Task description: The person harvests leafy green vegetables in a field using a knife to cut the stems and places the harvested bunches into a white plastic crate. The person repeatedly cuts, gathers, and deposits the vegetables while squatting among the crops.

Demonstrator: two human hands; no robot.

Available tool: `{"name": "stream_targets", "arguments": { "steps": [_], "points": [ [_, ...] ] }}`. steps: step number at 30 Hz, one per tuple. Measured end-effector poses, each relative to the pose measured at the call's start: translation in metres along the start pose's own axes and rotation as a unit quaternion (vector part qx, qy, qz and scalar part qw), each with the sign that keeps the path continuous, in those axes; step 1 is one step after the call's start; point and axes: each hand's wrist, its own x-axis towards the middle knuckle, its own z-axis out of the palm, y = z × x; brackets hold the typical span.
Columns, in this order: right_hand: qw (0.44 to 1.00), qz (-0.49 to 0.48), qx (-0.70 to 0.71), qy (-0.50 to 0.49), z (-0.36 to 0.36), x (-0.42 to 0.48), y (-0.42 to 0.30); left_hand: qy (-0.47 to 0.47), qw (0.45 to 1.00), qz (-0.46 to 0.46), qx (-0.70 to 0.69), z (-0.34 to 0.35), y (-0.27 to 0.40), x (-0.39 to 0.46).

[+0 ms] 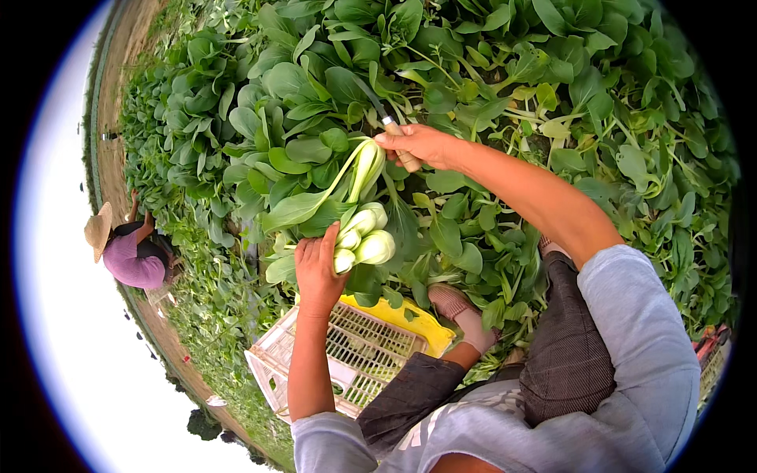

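Note:
In my left hand (321,266) is a bunch of bok choy (374,245), its pale green stem bases turned towards me and its leaves partly hidden. My right hand (417,145) is closed around the wooden handle of a sickle-like knife (408,158), whose metal blade points up and left among the leaves. The fingertips of that hand also touch one more bok choy (368,168), which hangs base up just above the bunch; its leaves droop down and left.
Rows of bok choy plants (284,83) surround me. A white plastic crate (272,378) stands below my left hand, beside a yellow sheet or bag (434,328) and my foot (455,301). Another person (133,254) in a straw hat crouches at the far left.

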Motion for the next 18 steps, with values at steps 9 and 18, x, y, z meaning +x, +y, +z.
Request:
{"name": "stream_targets", "arguments": {
  "steps": [9, 18],
  "points": [
    [0.992, -0.061, 0.094, -0.049, 0.04, -0.111, -0.046, 0.077, 0.99, 0.116, 0.003, -0.045, 0.055, -0.04],
    [0.986, -0.15, -0.029, 0.065, 0.11, -0.247, -0.089, 0.131, 0.98, 0.14, -0.06, -0.099, 0.119, -0.093]
  ]
}}
